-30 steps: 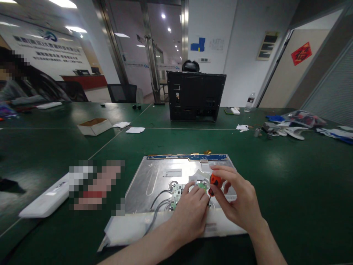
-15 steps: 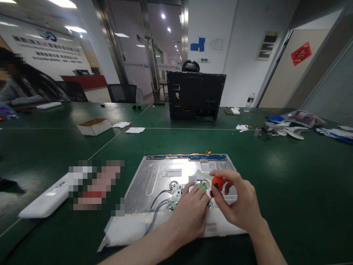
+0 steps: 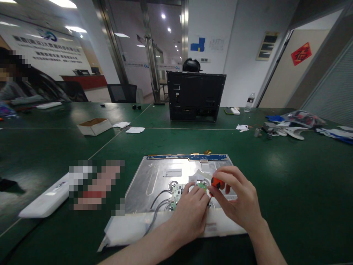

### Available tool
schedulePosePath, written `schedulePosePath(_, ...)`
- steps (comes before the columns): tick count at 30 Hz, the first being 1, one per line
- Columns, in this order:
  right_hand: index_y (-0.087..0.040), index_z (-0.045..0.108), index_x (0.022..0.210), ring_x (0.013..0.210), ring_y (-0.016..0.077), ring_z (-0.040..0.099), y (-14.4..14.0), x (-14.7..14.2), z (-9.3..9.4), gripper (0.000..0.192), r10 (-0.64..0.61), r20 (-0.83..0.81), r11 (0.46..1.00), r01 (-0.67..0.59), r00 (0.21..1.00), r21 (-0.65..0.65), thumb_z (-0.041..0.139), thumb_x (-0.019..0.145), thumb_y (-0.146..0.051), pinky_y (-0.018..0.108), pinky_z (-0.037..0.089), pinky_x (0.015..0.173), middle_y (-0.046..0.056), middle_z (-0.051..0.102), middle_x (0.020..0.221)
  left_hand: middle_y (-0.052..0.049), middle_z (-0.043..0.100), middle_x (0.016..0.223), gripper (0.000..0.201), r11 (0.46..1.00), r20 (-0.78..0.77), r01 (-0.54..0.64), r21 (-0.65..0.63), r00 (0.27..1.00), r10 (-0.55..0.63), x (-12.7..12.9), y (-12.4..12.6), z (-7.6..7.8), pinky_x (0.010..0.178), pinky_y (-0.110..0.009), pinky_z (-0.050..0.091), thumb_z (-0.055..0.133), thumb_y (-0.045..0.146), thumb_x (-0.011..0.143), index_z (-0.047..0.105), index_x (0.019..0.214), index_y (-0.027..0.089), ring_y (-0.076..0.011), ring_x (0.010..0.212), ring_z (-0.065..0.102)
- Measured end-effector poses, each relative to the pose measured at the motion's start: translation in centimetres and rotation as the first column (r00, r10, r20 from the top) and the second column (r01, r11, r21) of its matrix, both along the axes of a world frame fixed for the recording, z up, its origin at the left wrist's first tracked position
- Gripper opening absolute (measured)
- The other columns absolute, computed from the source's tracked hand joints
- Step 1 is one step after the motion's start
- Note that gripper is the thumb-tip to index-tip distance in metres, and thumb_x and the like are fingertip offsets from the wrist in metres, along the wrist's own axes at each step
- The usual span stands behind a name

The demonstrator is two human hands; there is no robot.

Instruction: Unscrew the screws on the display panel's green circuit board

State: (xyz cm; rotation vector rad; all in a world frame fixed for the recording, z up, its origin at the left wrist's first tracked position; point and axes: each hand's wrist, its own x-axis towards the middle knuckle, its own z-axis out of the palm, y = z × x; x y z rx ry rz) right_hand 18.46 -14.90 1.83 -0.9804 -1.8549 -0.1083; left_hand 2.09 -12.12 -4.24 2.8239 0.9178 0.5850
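Observation:
A silver metal panel (image 3: 154, 176), the back of a flat screen, lies on the green table (image 3: 289, 176) in front of me. A small green circuit board (image 3: 176, 193) with grey cables sits near its front edge. My left hand (image 3: 190, 213) rests on the board, fingers curled and pressing down on it. My right hand (image 3: 238, 200) is closed around a screwdriver with an orange handle (image 3: 215, 182), held upright with its tip beside my left fingers. The tip itself is hidden between the hands.
A black computer case (image 3: 195, 95) stands at the back of the table. A white long device (image 3: 45, 200) lies at left, a small cardboard box (image 3: 94, 126) farther back. Bags and white scraps (image 3: 292, 127) lie at right. A person sits at far left.
My right hand has turned slightly around the orange handle, and its fingers now cover more of it. My left hand and the panel have stayed in place.

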Motion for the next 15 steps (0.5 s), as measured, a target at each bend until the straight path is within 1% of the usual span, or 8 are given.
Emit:
schedulePosePath(4, -0.021, 0.055, 0.114, 0.074, 0.0123, 0.062, -0.04, 0.04, 0.07, 0.028, 0.016, 0.020, 1.000, -0.015, 1.000, -0.009, 0.056, 0.087, -0.010, 0.022, 0.049, 0.055, 0.008, 0.063, 0.104, -0.008, 0.064, 0.106, 0.026, 1.000, -0.016, -0.002, 0.005, 1.000, 0.002, -0.05, 0.01, 0.06, 0.106, -0.049, 0.029, 0.050, 0.019, 0.083, 0.058, 0.108, 0.020, -0.0264, 0.105, 0.055)
schedulePosePath(7, -0.021, 0.053, 0.114, 0.075, 0.0133, 0.063, -0.04, 0.05, 0.08, 0.028, 0.023, 0.029, 1.000, -0.022, 0.999, -0.019, 0.054, 0.088, -0.011, 0.024, 0.050, 0.056, 0.009, 0.065, 0.110, -0.008, 0.064, 0.105, 0.024, 1.000, -0.017, 0.000, 0.006, 1.000, 0.000, -0.03, 0.01, 0.01, 0.106, -0.049, 0.029, 0.050, 0.019, 0.084, 0.059, 0.106, 0.021, -0.0263, 0.104, 0.055)
schedulePosePath(11, -0.022, 0.051, 0.109, 0.064, 0.0107, 0.060, -0.06, -0.02, -0.15, 0.026, 0.019, -0.013, 1.000, -0.019, 1.000, -0.012, 0.062, 0.086, -0.017, 0.022, 0.049, 0.052, 0.007, 0.068, 0.106, -0.008, 0.064, 0.104, 0.021, 1.000, -0.004, -0.004, 0.017, 1.000, 0.004, -0.01, 0.01, -0.12, 0.106, -0.049, 0.030, 0.051, 0.018, 0.083, 0.060, 0.102, 0.020, -0.0259, 0.103, 0.056)
schedulePosePath(13, -0.022, 0.049, 0.110, 0.057, 0.0093, 0.056, -0.13, -0.10, -0.27, 0.029, -0.003, -0.033, 1.000, 0.002, 0.999, -0.023, 0.063, 0.085, -0.017, 0.022, 0.047, 0.050, 0.006, 0.069, 0.101, -0.008, 0.064, 0.104, 0.022, 1.000, 0.001, -0.003, 0.021, 1.000, 0.003, 0.02, 0.01, -0.15, 0.106, -0.049, 0.030, 0.052, 0.019, 0.083, 0.059, 0.104, 0.020, -0.0258, 0.102, 0.056)
schedulePosePath(15, -0.022, 0.048, 0.112, 0.055, 0.0091, 0.054, -0.22, -0.18, -0.34, 0.031, -0.028, -0.039, 0.999, 0.026, 0.999, -0.035, 0.062, 0.085, -0.017, 0.022, 0.048, 0.050, 0.005, 0.069, 0.100, -0.008, 0.065, 0.104, 0.023, 1.000, 0.004, -0.004, 0.024, 1.000, 0.004, 0.06, 0.01, -0.15, 0.106, -0.049, 0.030, 0.052, 0.019, 0.083, 0.059, 0.106, 0.020, -0.0257, 0.102, 0.056)
